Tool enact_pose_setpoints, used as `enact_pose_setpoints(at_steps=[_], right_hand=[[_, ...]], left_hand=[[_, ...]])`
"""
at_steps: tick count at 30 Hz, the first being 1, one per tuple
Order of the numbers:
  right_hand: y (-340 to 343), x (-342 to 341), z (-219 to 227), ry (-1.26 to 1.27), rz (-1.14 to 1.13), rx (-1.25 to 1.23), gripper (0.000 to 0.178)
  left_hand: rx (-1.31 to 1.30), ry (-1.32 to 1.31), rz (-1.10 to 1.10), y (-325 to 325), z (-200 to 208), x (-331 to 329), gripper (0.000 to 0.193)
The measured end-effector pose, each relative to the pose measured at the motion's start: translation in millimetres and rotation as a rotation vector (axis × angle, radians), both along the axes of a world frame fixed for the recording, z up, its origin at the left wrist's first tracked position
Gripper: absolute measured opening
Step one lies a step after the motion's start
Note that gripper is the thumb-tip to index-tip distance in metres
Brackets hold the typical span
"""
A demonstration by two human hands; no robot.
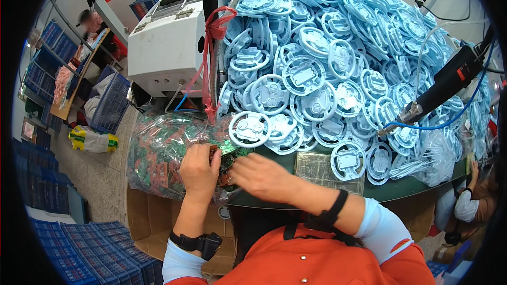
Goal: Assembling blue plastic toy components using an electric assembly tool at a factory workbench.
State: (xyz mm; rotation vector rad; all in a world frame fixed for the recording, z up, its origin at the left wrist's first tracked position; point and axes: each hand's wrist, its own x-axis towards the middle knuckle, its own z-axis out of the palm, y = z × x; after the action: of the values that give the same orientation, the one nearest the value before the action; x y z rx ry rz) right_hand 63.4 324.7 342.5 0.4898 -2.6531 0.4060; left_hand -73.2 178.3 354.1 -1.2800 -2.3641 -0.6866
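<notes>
Cluttered bench, both hands' fingers pinching circuit boards

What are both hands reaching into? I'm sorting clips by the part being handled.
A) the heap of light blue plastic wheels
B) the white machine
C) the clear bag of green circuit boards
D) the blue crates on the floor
C: the left hand and right hand meet at the mouth of the bag of circuit boards, below the wheels, which neither hand touches.
</notes>
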Motion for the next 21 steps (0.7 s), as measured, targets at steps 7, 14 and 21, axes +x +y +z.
enact_pose_setpoints(at_steps=[7,14,21], right_hand=[[-12.5,-44.2,-23.9,-0.008,-0.008,0.000,0.054],[33.8,1.0,-26.2,-0.122,-0.069,0.278,0.049],[38.4,34.7,-2.9,-0.057,-0.229,0.223,0.035]], left_hand=[[0.229,-0.143,-0.104,-9.1,24.9,22.6,0.016],[-0.128,-0.098,-0.501,-28.8,-12.3,67.6,0.029],[-0.111,-0.290,-0.429,-7.4,-17.5,76.6,0.056]])
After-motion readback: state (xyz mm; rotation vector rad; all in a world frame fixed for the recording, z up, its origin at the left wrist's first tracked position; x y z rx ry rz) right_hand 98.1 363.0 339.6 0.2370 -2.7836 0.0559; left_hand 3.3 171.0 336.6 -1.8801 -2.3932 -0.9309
